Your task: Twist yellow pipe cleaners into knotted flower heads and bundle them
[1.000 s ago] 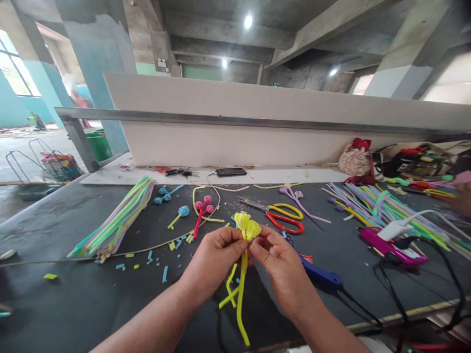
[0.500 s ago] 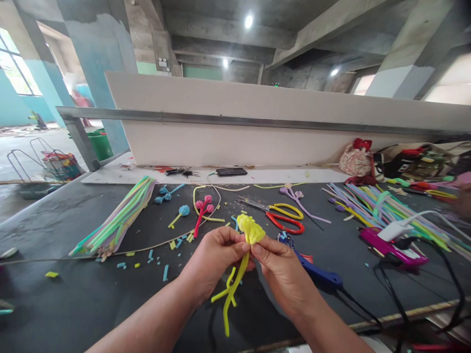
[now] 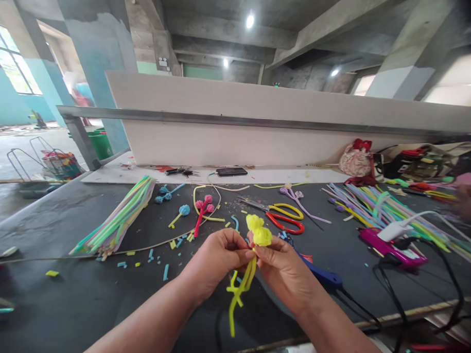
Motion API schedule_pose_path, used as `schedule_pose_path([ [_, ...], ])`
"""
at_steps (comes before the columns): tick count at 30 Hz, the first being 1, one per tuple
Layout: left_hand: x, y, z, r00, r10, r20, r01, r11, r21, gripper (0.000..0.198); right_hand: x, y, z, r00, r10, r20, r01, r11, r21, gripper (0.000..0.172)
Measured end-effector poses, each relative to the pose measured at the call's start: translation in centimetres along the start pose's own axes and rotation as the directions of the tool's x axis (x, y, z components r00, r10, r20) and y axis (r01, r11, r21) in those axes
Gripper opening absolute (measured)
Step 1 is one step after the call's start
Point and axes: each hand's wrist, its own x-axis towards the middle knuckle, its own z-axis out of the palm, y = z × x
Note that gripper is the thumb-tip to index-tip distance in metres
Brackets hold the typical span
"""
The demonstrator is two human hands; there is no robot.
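A bright yellow, fuzzy-stemmed piece with a puffed double head [image 3: 259,231] is held just below the middle of the frame, above the dark grey table [image 3: 128,314]. It looks very light, soft and bendable, unlikely to slip; the puffs would probably crush under a hard squeeze, so the neck beneath them seems the best hold. The left hand [image 3: 225,256] has its fingers closed on the stems there; the right hand [image 3: 287,267] pinches at the head's base.

Counted: two bundles of pastel fuzzy strips, one at left [image 3: 119,216], one at right [image 3: 370,208]; one pink three-puffed piece [image 3: 200,217] and one blue single-puffed piece with a pale green stem [image 3: 184,210], both left of centre; one black phone [image 3: 231,171] at centre.
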Motion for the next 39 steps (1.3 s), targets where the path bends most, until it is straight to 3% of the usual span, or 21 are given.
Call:
schedule_pose_path([
  [9,0.1,0.3,-0.4,0.979,0.196,-0.058,-0.187,0.974,0.125,0.017,0.2,0.0,-0.4,0.976,-0.198,-0.087,0.170,0.950,-0.261,0.006],
  [12,0.2,-0.3,-0.3,0.970,0.241,-0.025,-0.236,0.962,0.138,0.021,0.0,0.3,-0.1,0.953,-0.261,-0.151,0.188,0.906,-0.379,0.011],
  [15,0.4,-0.8,-0.1,0.973,0.232,-0.010,-0.228,0.960,0.165,0.030,-0.3,0.7,0.3,0.908,-0.376,-0.185,0.217,0.801,-0.558,0.008],
  [19,0.3,-0.9,0.0,0.969,0.243,-0.039,-0.228,0.945,0.234,0.027,-0.9,1.0,0.8,0.842,-0.532,-0.091,0.278,0.571,-0.772,0.005],
  [21,0.2,-0.8,0.1,0.968,0.247,-0.051,-0.227,0.940,0.255,0.026,-1.1,1.1,1.0,0.835,-0.546,-0.064,0.289,0.535,-0.794,0.005],
  [23,0.0,-0.6,0.1,0.970,0.239,-0.053,-0.217,0.940,0.263,0.024,-1.2,1.0,1.2,0.867,-0.489,-0.100,0.256,0.607,-0.752,0.004],
  [26,-0.2,-0.3,0.2,0.977,0.206,-0.049,-0.189,0.952,0.241,0.021,-1.2,0.9,1.3,0.936,-0.298,-0.188,0.131,0.790,-0.599,0.015],
  [29,-0.3,0.2,0.2,0.980,0.192,-0.052,-0.177,0.961,0.214,0.017,-1.1,0.8,1.2,0.969,-0.145,-0.200,0.043,0.896,-0.442,0.024],
  [33,-0.3,0.6,0.1,0.980,0.190,-0.051,-0.181,0.972,0.150,0.015,-1.1,0.8,1.0,0.988,-0.036,-0.151,-0.005,0.964,-0.266,0.023],
  [39,-0.1,0.4,-0.1,0.986,0.163,-0.034,-0.161,0.985,0.065,0.018,-1.2,0.6,1.1,0.993,0.017,-0.113,-0.028,0.995,-0.093,0.017],
])
